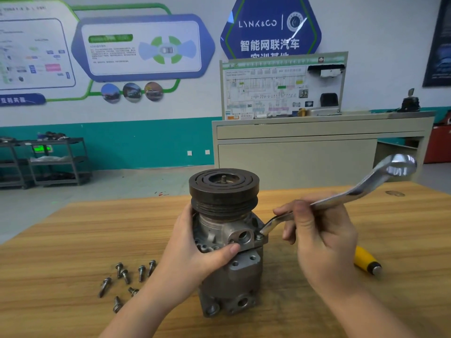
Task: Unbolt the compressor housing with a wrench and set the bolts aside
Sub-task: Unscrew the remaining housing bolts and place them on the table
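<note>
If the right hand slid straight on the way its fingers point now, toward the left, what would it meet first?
Most likely the compressor. The right hand grips the wrench just beside the housing, its fingers pointing at it across a small gap. Depth is hard to judge from this single view.

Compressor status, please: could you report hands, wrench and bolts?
Left hand grips compressor. Right hand holds wrench on flange bolt. Seven bolts on table. No obstruction.

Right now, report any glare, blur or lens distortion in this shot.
Head view: glare streaks the blue wall sign and shines off the wrench head; wide-angle bending curves the wooden table edge and the wall; wall posters are soft; compressor and loose bolts stay fairly sharp.
</note>
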Demonstrator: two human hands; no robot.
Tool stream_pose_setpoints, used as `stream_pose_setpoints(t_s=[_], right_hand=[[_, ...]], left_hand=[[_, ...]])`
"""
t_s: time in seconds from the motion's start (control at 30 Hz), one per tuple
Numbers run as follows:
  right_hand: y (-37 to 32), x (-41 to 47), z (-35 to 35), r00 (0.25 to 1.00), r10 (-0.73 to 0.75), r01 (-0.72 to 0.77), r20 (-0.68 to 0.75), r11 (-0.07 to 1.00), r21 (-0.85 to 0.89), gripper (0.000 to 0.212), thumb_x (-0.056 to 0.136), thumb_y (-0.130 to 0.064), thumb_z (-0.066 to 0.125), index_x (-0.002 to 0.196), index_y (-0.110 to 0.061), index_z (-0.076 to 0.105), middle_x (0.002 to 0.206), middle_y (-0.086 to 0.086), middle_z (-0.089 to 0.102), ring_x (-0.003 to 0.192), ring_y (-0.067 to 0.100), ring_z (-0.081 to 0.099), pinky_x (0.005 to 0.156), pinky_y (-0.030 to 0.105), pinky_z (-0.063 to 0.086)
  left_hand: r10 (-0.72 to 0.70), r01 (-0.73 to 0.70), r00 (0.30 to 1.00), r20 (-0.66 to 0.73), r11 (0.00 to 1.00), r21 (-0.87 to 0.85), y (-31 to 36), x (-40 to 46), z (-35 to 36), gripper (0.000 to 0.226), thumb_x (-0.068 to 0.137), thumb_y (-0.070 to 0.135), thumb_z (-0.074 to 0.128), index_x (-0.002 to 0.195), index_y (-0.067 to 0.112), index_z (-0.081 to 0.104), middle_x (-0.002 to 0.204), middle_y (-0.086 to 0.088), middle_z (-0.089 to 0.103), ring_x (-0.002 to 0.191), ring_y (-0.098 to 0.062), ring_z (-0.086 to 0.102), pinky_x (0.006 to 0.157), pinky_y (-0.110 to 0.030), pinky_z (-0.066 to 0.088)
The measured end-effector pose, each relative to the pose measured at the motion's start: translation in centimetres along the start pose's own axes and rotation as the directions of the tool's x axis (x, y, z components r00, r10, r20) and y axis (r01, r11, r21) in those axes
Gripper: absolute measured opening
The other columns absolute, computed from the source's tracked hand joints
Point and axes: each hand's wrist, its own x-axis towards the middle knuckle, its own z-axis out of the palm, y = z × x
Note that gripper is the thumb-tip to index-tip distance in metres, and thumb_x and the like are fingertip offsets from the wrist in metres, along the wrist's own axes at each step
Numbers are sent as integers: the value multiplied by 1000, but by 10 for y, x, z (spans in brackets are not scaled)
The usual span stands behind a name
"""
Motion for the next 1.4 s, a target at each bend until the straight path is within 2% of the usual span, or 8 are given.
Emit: stream_pose_setpoints(t_s=[0.17,0.3,0.47,0.63,0.8,1.07,1.2,1.4], right_hand=[[-2,-9,3,912,-305,343,274,933,-104,8,93,-19,60,96,-12,59,85,0,62,73,9,62,61,24,50],[0,-18,12,872,-397,464,288,856,-228,13,95,-24,54,92,-12,55,80,6,62,70,17,59,59,30,47],[-1,-27,27,983,-159,167,-89,982,84,27,103,-42,34,89,-28,52,77,1,56,57,8,49,53,21,40],[3,-12,24,871,378,-225,-312,874,430,40,101,-47,32,68,-29,49,58,2,58,34,14,36,40,14,29],[33,13,9,635,772,-621,-21,527,580,41,106,-32,25,73,-13,40,50,7,54,27,14,32,36,16,25],[42,21,-5,367,875,-812,315,136,568,34,103,-32,36,78,-11,48,57,8,61,39,15,51,38,19,42],[36,20,-9,461,861,-699,217,200,687,34,103,-29,37,78,-9,49,61,12,65,44,16,58,41,22,47],[29,13,-1,767,617,-534,-177,767,355,30,101,-33,39,80,-13,47,61,8,67,39,14,55,38,24,43]], left_hand=[[21,-21,1000,10,1000,23,0,2,1,92,54,61,85,133,42,41,127,19,58,118,-1,55,102,-36,47],[28,-28,1000,9,1000,7,0,2,2,91,53,61,84,131,38,43,124,14,61,116,-7,58,101,-40,48],[21,-21,1000,2,1000,14,3,0,1,100,52,70,79,137,37,39,131,18,56,122,-2,52,105,-40,45],[18,-18,1000,5,1000,20,5,-1,1,96,53,66,78,136,40,39,130,22,55,120,2,51,105,-38,45],[17,-17,1000,2,1000,16,5,0,0,90,53,65,79,132,42,41,127,22,57,118,3,53,103,-36,46],[43,-42,999,-15,999,35,5,-1,2,85,50,70,76,125,50,41,118,35,56,113,10,53,90,-17,44],[56,-55,998,-35,997,53,6,-1,3,80,51,71,75,121,53,41,117,38,56,110,12,54,84,-13,43],[101,-91,992,-77,988,123,13,-3,5,67,52,73,71,109,73,36,114,45,53,107,18,52,76,-6,42]])
